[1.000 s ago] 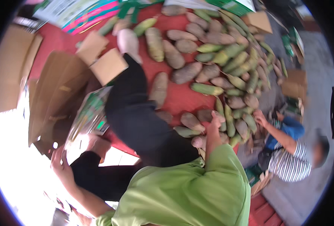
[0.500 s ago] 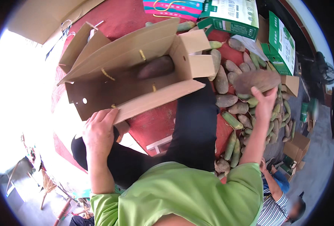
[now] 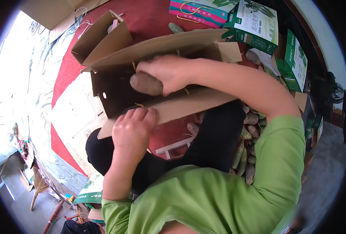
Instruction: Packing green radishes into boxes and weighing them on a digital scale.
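An open brown cardboard box (image 3: 111, 102) with raised flaps and yellow cord on its sides stands in front of me. My left hand (image 3: 132, 130) is closed on the near flap, fingers over its edge. Inside the box opening, my right hand (image 3: 169, 72) grips a large soil-covered radish (image 3: 146, 84), held lengthwise toward the box's left end. The hand is slightly blurred. My right hand and forearm cover the box's right part, so what lies beneath them is hidden.
Several soil-covered radishes (image 3: 252, 132) lie at the right on red cloth, partly behind my arm. Green-and-white cartons (image 3: 255, 25) and a pink-and-blue carton (image 3: 198, 13) are at the far right. Another open cardboard box (image 3: 98, 39) stands far left. A small broom (image 3: 39, 183) is at lower left.
My right hand has carried the radish leftward from over the pile into the box. The radish seen lying in the box earlier is now hidden. My left hand stays on the flap.
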The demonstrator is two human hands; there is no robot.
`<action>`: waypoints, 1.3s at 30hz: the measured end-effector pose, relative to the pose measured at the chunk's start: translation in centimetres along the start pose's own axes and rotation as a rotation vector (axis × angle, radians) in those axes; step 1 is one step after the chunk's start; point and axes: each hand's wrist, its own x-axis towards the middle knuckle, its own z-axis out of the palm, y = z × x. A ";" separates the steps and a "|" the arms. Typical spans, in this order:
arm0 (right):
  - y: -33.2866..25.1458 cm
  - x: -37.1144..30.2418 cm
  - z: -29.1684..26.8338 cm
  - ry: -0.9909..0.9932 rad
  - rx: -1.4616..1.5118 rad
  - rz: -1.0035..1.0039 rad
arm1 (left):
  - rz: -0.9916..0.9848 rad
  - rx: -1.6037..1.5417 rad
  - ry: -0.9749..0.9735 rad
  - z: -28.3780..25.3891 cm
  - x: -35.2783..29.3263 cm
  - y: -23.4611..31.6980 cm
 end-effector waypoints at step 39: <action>4.6 20.2 15.4 -0.413 -0.289 -0.152 | 0.001 -0.093 -0.045 -0.2 0.3 -1.5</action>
